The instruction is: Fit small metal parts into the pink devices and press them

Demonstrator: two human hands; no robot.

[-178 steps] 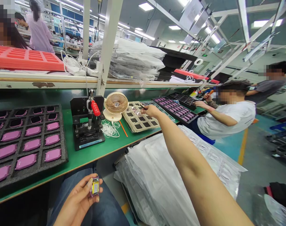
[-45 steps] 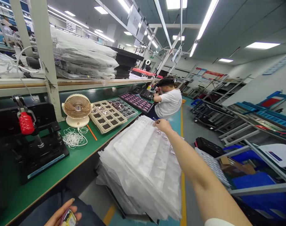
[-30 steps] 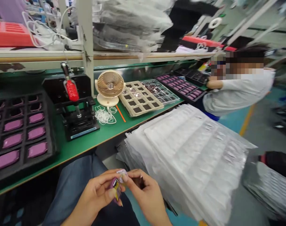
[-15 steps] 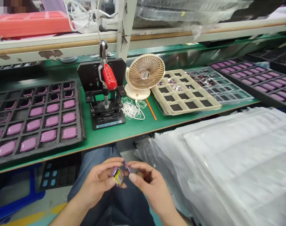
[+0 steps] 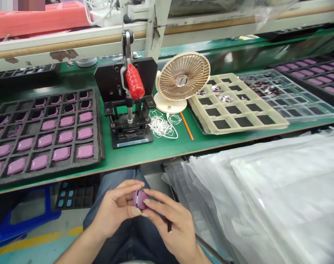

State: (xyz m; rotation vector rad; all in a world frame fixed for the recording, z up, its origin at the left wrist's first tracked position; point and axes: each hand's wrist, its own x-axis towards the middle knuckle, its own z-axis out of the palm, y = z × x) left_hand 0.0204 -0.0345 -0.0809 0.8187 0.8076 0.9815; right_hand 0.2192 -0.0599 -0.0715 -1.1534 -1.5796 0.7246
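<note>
Above my lap, both hands meet around a small purple watch case [image 5: 139,199]. Its two halves face each other with a narrow gap between them, where a pale strip shows. My left hand [image 5: 114,207] grips the left half between thumb and fingers. The fingertips of my right hand [image 5: 171,216] press on the purple cover at the right. A short dark stick-like thing [image 5: 169,226] pokes out under my right fingers; its kind cannot be made out. The inside of the case is hidden now.
A black foam tray [image 5: 98,146] of purple watch cases lies left on the green bench. Beside it stand a red-handled toggle press [image 5: 135,82] and a fan [image 5: 183,77]. A beige tray [image 5: 276,123] and plastic-wrapped sheets [image 5: 279,194] are at right.
My right hand has brought the purple cover against the half in my left hand, covering the yellow-labelled battery seen before. The view has shifted, moving the bench items slightly right and up.
</note>
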